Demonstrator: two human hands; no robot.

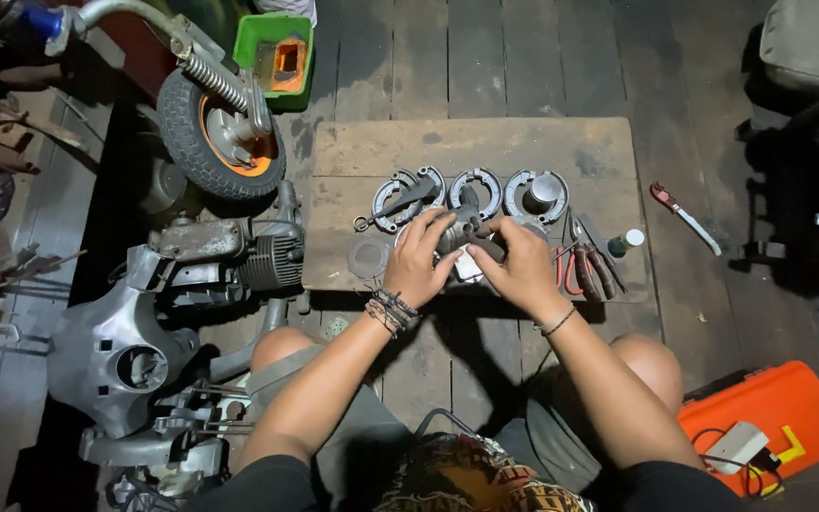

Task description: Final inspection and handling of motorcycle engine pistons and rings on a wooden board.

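My left hand [418, 258] and my right hand [520, 261] both grip a grey metal part [462, 237] over the near edge of a wooden board [485, 142]. The part is largely hidden by my fingers. Just beyond my hands, three round metal brake-shoe plates lie in a row: left one [400, 197], middle one [477, 190], right one [536, 192]. A round dark disc [369, 256] lies left of my left hand.
Pliers with red handles [588, 270] and a small bottle [626, 243] lie right of my hands. A red-handled tool [684, 216] rests on the floor. A small engine [239, 254], wheel [220, 128], green tub [275, 47] and grey scooter body [120, 351] stand left. Orange case [770, 417] at right.
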